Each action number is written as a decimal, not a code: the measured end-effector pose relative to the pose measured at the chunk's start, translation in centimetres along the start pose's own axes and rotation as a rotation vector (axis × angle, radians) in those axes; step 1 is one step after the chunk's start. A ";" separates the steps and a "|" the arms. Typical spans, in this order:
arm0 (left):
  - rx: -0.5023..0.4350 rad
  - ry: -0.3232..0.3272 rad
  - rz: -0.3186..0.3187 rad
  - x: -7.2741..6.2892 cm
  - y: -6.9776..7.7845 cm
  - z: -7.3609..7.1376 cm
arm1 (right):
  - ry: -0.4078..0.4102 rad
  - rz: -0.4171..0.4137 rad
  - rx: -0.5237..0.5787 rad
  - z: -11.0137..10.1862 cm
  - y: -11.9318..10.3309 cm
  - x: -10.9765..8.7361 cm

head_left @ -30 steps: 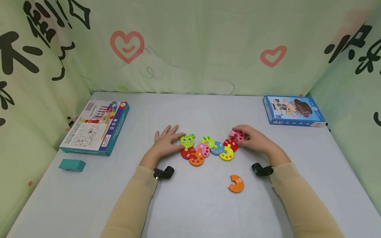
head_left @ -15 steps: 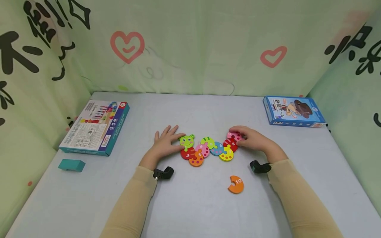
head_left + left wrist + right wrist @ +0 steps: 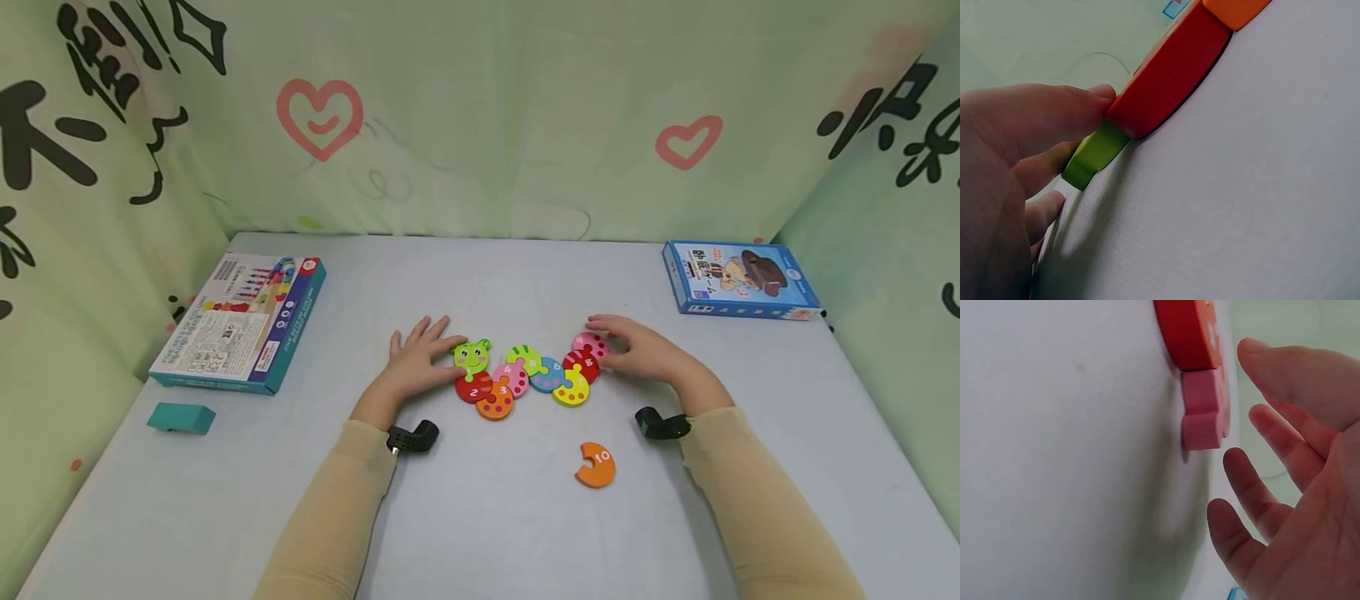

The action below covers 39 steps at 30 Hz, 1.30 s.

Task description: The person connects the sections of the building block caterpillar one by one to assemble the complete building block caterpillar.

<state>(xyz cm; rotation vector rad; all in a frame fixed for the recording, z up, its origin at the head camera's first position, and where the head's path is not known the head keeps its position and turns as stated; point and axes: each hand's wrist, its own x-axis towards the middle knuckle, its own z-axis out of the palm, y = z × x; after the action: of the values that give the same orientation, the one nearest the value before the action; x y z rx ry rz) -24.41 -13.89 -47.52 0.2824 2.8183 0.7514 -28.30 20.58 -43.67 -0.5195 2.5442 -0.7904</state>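
A row of joined wooden caterpillar puzzle pieces zigzags across the table. At its left end is a green smiling head piece (image 3: 470, 357), above a red piece marked 2 (image 3: 471, 389). My left hand (image 3: 415, 364) lies against this end with fingers spread. Its thumb touches the edge of the red piece; the forefinger is by the green head. A pink dotted piece (image 3: 590, 342) ends the row on the right, joined to a red striped piece (image 3: 579, 367). Beside it hovers my right hand (image 3: 1310, 456), fingers apart and holding nothing. An orange piece marked 10 (image 3: 597, 467) lies apart, nearer me.
A flat boxed set (image 3: 236, 325) lies at the left, with a small teal block (image 3: 181, 418) in front of it. At the back right is a blue box (image 3: 741, 280). Green printed curtains (image 3: 510, 125) close off the table's back and sides.
My right hand has let go of the pink end piece and drawn slightly to the right. That piece has shifted a little left, against the red one. The left hand stays put.
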 end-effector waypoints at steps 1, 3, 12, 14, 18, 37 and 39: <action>0.000 -0.001 0.001 0.0 0.0 0.0 | 0.007 -0.012 -0.010 -0.1 -0.1 -0.2; 0.002 -0.002 0.001 0.0 0.0 -0.1 | 0.015 -0.026 -0.011 -0.2 -0.3 -0.6; -0.008 -0.009 0.003 0.0 0.2 0.0 | 0.006 -0.110 0.004 0.9 -1.7 -4.2; -0.010 -0.016 0.000 0.0 0.3 0.1 | -0.017 -0.124 -0.006 1.5 -2.0 -5.2; -0.002 -0.020 0.001 0.1 0.2 0.3 | -0.108 -0.133 -0.017 2.9 -2.3 -7.1; -0.008 -0.019 0.002 0.1 -0.1 0.0 | -0.309 -0.144 -0.002 5.0 -3.2 -9.1; -0.006 -0.011 -0.002 0.1 -0.1 0.0 | -0.304 -0.155 -0.028 5.3 -3.1 -9.0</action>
<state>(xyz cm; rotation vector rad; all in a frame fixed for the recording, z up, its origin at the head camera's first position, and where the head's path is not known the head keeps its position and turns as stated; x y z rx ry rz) -24.55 -13.97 -47.59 0.2815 2.8053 0.7550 -17.38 20.01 -43.24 -0.7900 2.2568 -0.6715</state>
